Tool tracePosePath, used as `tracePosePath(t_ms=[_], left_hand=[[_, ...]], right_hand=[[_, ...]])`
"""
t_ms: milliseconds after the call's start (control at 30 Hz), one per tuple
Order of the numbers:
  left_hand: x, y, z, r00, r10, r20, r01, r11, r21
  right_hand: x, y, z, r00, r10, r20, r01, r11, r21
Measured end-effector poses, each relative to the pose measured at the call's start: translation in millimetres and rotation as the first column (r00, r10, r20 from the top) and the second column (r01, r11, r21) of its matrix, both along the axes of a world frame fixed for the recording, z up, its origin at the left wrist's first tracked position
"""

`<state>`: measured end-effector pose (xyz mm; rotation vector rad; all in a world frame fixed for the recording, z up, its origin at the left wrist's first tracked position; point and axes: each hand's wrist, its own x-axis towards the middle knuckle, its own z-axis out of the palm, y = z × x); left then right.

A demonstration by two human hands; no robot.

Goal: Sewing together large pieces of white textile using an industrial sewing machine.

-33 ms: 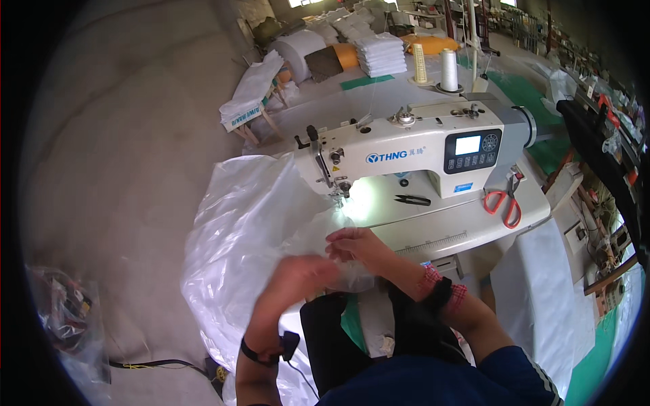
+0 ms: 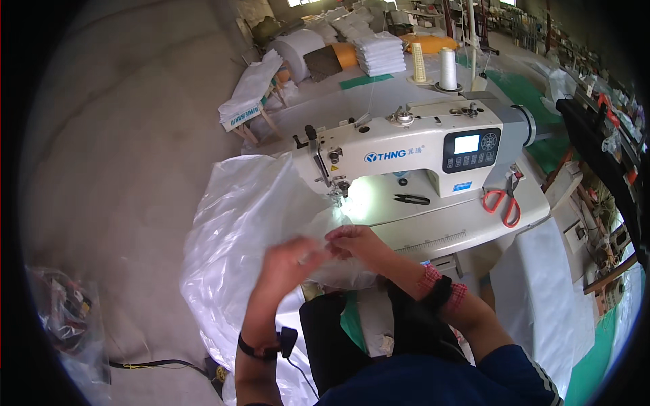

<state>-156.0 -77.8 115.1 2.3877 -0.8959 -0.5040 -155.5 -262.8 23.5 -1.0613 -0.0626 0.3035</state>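
A large translucent white plastic sheet (image 2: 230, 223) drapes over the left end of a white sewing machine (image 2: 406, 152) and hangs down toward my legs. Just in front of the lit needle area, my right hand (image 2: 353, 242) is closed in a pinch on the sheet's near edge. My left hand (image 2: 291, 262) is right beside it, over the sheet; motion smears its fingers, so their grip cannot be made out. Black thread snips (image 2: 412, 199) lie on the machine bed, under the arm. Red-handled scissors (image 2: 502, 206) rest at the bed's right end.
Behind the machine stand a white thread cone (image 2: 448, 70) and a yellowish one (image 2: 418, 64). Farther back is a stack of folded white sheets (image 2: 380, 54). White material (image 2: 531, 287) hangs at the right. A clear bag (image 2: 68, 304) sits on the floor at left.
My left hand has shifted slightly up and away from me, its fingers nearer the right hand. The right hand stays almost in place at the sheet's edge.
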Motion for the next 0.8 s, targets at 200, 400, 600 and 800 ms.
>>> tracePosePath(t_ms=[200,400,600,800], left_hand=[[63.9,-27.2,-46.1,0.685,0.138,0.716,0.053,0.970,-0.238],[104.3,7.0,-60.1,0.930,0.290,0.225,-0.201,0.915,-0.350],[84.8,-11.2,-58.4,0.371,0.249,0.894,-0.268,0.951,-0.154],[22.3,-64.5,-98.6,0.449,-0.064,0.891,0.155,0.988,-0.007]], right_hand=[[23.3,-6.4,28.5,0.802,-0.065,0.594,0.373,0.831,-0.413],[15.9,-38.2,6.1,0.744,0.346,0.572,0.506,0.267,-0.820],[-10.6,-41.1,-31.4,0.707,0.165,0.688,0.583,0.414,-0.699],[-17.9,-37.4,-38.0,0.720,-0.311,0.621,0.683,0.478,-0.552]])
